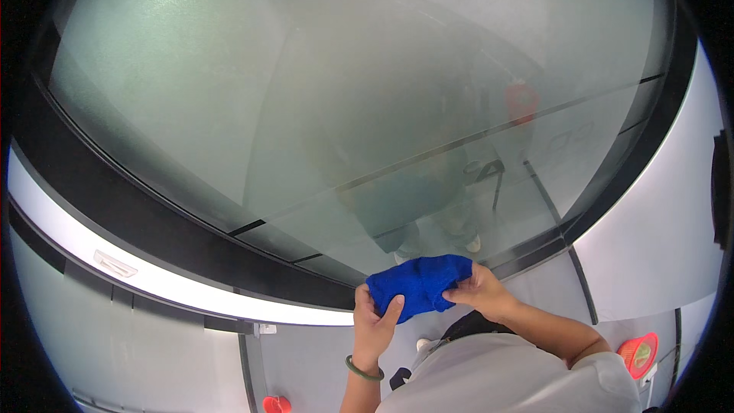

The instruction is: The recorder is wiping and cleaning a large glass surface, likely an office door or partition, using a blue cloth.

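A folded blue cloth [421, 284] stretches between my two hands in front of my body. My left hand [375, 318] grips its left end, thumb on top, with a green bangle [364, 369] around the wrist. At the cloth's right end, my right hand [484, 292] pinches it between thumb and fingers. Beyond the cloth stands a large glass panel [367, 103] with a dark frame [172, 223]. The glass looks hazy and carries a dim reflection of a person and a red object.
On the floor at lower left is a red bucket [277, 404]. A red plastic basket [638, 354] with something greenish inside sits at lower right, near a white socket [649, 374]. White wall panels [648, 229] rise on the right, and frosted glass [160, 332] lies to the left.
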The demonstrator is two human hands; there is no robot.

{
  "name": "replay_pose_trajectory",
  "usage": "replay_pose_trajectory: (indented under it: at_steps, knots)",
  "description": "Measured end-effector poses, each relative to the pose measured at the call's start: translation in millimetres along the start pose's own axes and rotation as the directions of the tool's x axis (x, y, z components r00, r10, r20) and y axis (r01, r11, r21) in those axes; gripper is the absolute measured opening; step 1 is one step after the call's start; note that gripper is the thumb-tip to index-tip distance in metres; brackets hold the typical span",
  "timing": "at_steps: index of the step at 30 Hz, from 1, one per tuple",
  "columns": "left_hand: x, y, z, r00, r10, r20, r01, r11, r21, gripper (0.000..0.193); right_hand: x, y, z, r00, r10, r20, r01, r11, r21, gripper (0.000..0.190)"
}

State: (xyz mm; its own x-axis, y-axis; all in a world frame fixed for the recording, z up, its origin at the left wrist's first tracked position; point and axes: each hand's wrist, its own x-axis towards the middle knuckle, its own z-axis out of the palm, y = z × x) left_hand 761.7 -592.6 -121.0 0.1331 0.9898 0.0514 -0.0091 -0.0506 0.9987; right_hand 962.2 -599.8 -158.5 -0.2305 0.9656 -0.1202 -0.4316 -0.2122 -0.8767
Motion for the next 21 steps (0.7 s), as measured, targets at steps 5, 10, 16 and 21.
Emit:
replay_pose_trajectory:
  at_steps: [5,10,16,21]
  knots:
    - [-15.4,18.0,10.2,0.992,0.101,-0.082,-0.095,0.992,0.079,0.047,-0.6,5.9,-16.2,0.960,0.279,-0.039,-0.261,0.934,0.246,0.033]
    - [-11.0,36.0,12.0,0.979,0.180,0.092,-0.202,0.880,0.430,0.037,-7.1,-0.2,3.6,0.942,0.337,-0.007,-0.318,0.894,0.315,0.053]
    - [-13.8,27.3,6.6,0.962,0.240,0.131,-0.273,0.837,0.474,0.043,-8.5,9.7,0.4,0.942,0.182,-0.282,-0.098,0.953,0.286,0.080]
    - [-13.3,34.6,5.3,0.946,0.278,0.168,-0.321,0.719,0.617,0.049,-13.6,-0.2,-8.5,0.934,0.185,-0.306,-0.102,0.958,0.268,0.073]
